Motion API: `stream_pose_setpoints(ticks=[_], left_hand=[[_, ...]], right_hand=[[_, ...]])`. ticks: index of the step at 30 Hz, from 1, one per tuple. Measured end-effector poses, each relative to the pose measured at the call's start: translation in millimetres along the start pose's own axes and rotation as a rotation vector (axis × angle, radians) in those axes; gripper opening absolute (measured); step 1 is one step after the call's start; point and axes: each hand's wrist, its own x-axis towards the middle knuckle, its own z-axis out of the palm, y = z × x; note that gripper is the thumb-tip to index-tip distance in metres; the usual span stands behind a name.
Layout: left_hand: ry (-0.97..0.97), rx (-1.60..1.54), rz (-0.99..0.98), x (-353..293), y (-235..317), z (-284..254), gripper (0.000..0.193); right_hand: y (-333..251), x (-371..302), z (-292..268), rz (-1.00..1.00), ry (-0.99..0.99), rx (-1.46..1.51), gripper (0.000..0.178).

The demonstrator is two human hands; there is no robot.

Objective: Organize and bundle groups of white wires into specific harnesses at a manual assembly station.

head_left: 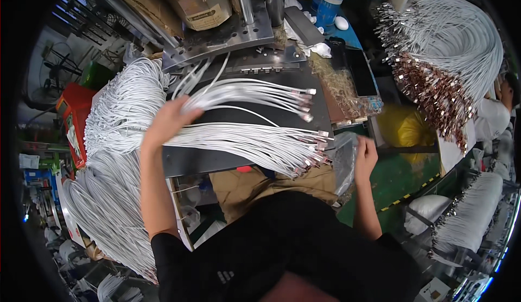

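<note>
My left hand (172,120) is closed round a bunch of white cables (239,92), slightly smeared by motion. Their connector ends point to the right over a dark metal work surface (190,162). Just below lies a second bunch of white cables (233,140) with small metal and copper-brown tips, reaching toward the right edge. At the right, my right hand (367,159) pinches the edge of a clear plastic bag (344,163), which hangs beside the cable tips. The bag's lower part drops along my lap.
A metal press (222,44) stands at the back. Large heaps of white cables (116,112) lie to the left beside a red-orange box (75,114). A coiled cable bundle (461,36) sits at the far right near another person's arm (504,95). A yellow bag (407,125) is below.
</note>
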Motion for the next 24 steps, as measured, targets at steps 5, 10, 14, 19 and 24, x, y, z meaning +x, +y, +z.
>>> stream_pose_setpoints(ticks=[5, 10, 14, 19, 24], left_hand=[[-0.115, 0.193, 0.472, -4, 62, 63, 0.03], [-0.008, -0.262, 0.31, -4, 27, 41, 0.02], [0.105, 0.002, 0.36, -7, -26, 49, 0.015], [0.591, 0.111, 0.463, -3, -45, 47, 0.014], [0.434, -0.074, 0.341, -1, 13, 57, 0.015]], right_hand=[[-213, 41, 92, -0.779, -0.501, -0.143, 0.057], [-279, 93, 111, -0.692, -0.747, -0.512, 0.048], [-256, 105, 116, -0.873, -0.696, -0.64, 0.033], [-226, 90, 135, -0.963, -0.839, -0.299, 0.025], [-220, 81, 141, -0.849, -0.724, -0.357, 0.03]])
